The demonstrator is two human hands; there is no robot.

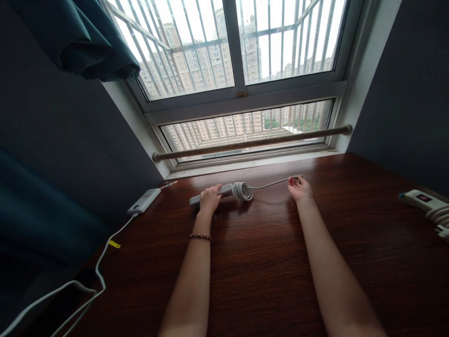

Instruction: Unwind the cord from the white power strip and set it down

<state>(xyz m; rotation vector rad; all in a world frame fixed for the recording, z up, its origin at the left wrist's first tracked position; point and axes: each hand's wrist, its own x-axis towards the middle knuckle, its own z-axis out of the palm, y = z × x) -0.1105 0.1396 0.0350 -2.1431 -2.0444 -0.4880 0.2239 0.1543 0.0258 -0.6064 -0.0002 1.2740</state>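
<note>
A white power strip (pixel 227 189) lies on the dark wooden tabletop, and my left hand (pixel 210 198) is closed over its middle. Its cord (pixel 242 191) is wound in a coil around the strip's right end. From the coil a loose length of cord (pixel 270 183) stretches to the right, up to my right hand (pixel 300 188), which pinches it near its far end. Whatever plug sits at that end is mostly hidden by the fingers.
At left a white power strip (pixel 144 201) is joined to a white cable (pixel 101 262) running off the table. A yellow tag (pixel 114 244) lies beside it. Another strip with wound cord (pixel 423 199) lies at far right. Beyond the table stand a rail (pixel 252 142) and a window.
</note>
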